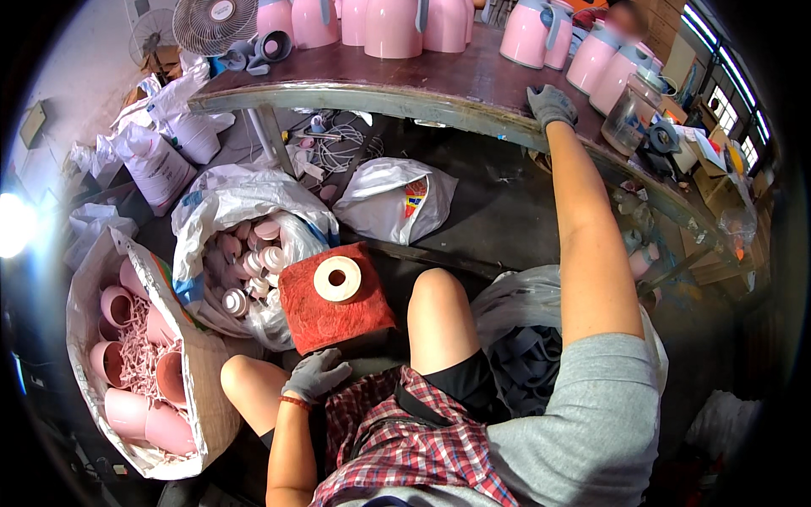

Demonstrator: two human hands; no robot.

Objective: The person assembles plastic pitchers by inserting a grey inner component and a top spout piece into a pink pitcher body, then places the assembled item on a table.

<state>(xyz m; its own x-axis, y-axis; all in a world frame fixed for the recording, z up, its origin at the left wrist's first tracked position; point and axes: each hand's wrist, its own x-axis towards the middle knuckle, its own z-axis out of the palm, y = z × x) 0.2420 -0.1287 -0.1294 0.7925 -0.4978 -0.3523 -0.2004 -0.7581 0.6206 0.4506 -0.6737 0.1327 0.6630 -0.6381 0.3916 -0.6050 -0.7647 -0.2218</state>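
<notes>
My left hand (317, 374), in a grey work glove, rests over my lap beside the red cloth-covered block (325, 314). Its fingers are spread and hold nothing. A cream ring (337, 280) with a round central hole lies on top of this block. With my arm stretched far forward, my right hand (553, 106), gloved in grey too, lies on the near edge of the dark table (338, 74). No object shows in its fingers. Close by stand pink jugs (525, 34) with grey handles, and a clear plastic jar (632, 110) is to the right.
A large sack (215, 397) at the left holds pink cylindrical shells. Another white sack (245, 188) contains pale pink round parts. Dark grey parts (528, 359) fill a clear bag at my right. More pink jugs (394, 29) and a fan (215, 25) are at the back.
</notes>
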